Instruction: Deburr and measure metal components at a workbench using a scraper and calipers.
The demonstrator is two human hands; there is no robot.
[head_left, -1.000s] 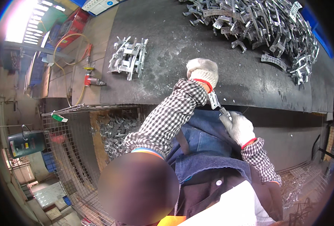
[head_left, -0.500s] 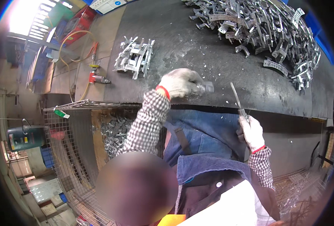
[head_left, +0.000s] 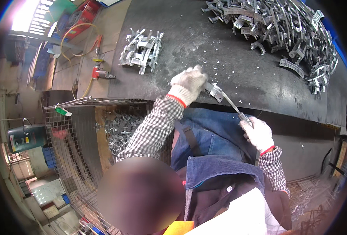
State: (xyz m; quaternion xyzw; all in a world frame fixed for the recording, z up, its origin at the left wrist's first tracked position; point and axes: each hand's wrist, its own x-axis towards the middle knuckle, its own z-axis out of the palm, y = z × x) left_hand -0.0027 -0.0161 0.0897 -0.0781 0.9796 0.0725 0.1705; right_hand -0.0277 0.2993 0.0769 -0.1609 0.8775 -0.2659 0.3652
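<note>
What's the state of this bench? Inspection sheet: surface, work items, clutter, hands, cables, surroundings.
Surface: flat dark-grey worktop, scattered with small pale chips.
Work items: silver metal bracket; slim straight metal tool with grey handle, tip at the bracket, contact unclear.
Clutter: small stack of silver metal parts at left; large tangled heap of silver metal parts at far right.
Hands: white-gloved left hand grips the bracket; white-gloved right hand grips the tool.
Cables: thin yellow hose, looped beside a red-and-silver hand tool.
Surroundings: grey wire-mesh cage, lower left.
</note>
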